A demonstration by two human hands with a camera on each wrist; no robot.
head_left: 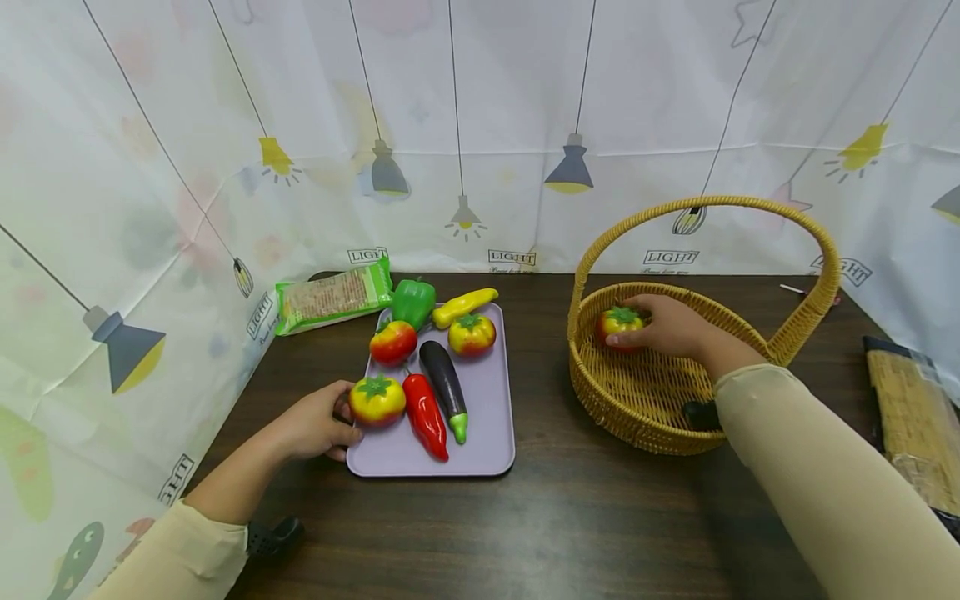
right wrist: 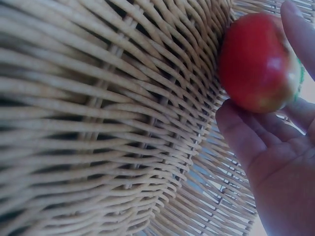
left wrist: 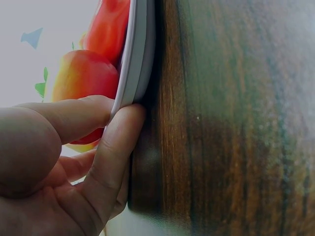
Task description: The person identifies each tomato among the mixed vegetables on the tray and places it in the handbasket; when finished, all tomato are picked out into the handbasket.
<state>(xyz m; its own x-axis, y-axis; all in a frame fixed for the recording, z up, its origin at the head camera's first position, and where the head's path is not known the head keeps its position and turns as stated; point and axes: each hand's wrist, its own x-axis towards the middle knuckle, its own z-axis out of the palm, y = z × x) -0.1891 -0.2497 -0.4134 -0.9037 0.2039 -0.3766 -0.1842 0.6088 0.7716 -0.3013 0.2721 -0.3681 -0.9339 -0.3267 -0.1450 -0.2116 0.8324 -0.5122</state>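
Observation:
In the head view my left hand [head_left: 318,421] is at the left front corner of the lilac tray [head_left: 483,454]. The left wrist view shows its thumb and a finger pinching the tray's rim [left wrist: 129,64]. Close beside that hand, on the tray, lies a yellow-red toy tomato [head_left: 377,402]. My right hand [head_left: 671,325] reaches into the wicker basket [head_left: 630,421] and holds a red toy tomato [head_left: 621,323] near the back left wall. In the right wrist view this tomato [right wrist: 256,64] lies between thumb and fingers, low against the weave.
The tray also bears a red chili [head_left: 426,417], an eggplant [head_left: 444,383], two more tomatoes [head_left: 393,342], a green bell pepper [head_left: 413,303] and a yellow pepper [head_left: 465,307]. Behind it lies a green packet [head_left: 333,296]. The basket's tall handle [head_left: 705,202] arches overhead. A packaged item [head_left: 915,417] lies at far right.

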